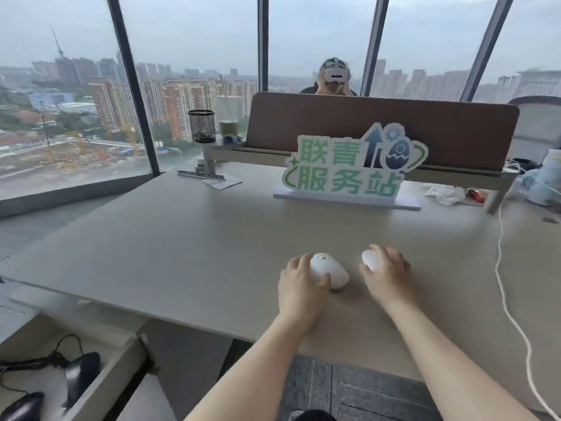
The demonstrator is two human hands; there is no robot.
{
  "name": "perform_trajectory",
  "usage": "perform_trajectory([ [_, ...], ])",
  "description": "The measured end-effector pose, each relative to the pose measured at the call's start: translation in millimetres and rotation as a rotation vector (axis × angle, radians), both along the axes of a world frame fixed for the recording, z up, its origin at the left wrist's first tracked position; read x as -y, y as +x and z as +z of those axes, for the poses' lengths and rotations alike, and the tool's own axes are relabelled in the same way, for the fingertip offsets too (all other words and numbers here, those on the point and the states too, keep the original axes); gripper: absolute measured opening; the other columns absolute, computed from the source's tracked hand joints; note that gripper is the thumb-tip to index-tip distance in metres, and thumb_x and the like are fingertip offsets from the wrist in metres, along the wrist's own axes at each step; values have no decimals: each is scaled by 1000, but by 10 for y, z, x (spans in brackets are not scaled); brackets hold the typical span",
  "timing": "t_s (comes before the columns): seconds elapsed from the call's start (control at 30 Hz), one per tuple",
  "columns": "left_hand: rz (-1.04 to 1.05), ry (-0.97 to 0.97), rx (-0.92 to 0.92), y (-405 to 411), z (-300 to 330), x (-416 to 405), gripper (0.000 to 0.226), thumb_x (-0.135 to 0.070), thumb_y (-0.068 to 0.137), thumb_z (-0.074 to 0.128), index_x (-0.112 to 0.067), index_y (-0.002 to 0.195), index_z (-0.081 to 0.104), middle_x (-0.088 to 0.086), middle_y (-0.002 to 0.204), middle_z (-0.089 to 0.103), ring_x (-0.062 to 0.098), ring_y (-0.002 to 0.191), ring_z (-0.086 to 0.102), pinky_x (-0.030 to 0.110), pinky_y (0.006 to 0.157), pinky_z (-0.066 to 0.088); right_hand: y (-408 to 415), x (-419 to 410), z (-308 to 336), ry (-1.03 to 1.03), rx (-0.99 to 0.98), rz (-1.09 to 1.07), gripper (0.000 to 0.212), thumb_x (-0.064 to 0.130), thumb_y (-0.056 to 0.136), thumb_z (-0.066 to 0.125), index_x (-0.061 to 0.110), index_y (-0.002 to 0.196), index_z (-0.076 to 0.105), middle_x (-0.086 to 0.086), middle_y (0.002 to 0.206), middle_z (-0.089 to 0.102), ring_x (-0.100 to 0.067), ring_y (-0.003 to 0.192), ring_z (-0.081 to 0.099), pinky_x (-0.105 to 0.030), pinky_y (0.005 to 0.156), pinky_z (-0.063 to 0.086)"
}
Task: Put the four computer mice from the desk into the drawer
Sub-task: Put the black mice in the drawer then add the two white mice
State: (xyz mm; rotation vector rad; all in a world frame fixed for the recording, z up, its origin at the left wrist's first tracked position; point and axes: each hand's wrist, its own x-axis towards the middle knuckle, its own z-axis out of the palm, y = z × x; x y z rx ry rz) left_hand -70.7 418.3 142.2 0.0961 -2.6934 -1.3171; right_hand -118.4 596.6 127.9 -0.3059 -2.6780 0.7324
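Two white computer mice lie on the grey desk [188, 244] near its front edge. My left hand [299, 287] grips the left white mouse [332, 273], fingers and thumb curled round its left side. My right hand [387, 273] covers and grips the right white mouse [370, 261], of which only the front left part shows. At the lower left the drawer [106, 381] stands open, with two black wired mice inside: one [80, 373] near its right wall and one [21, 407] at the bottom edge.
A green and white standing sign [352, 168] is at the back of the desk before a brown partition [379, 123]. A white cable [510, 314] runs down the right side. A mesh pen cup [202, 126] sits back left. A person wearing a headset sits behind the partition.
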Motion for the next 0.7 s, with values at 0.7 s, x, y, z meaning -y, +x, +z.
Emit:
perform_trajectory([
  [0.7,278,-82,-130,143,79,830,56,-30,78,59,-23,133,46,4,127,58,29,118,43,33,96,37,542,988,224,-263,-239,348,48,17,76,67,32,120,53,2,118,55,-19,104,54,-30,78,42],
])
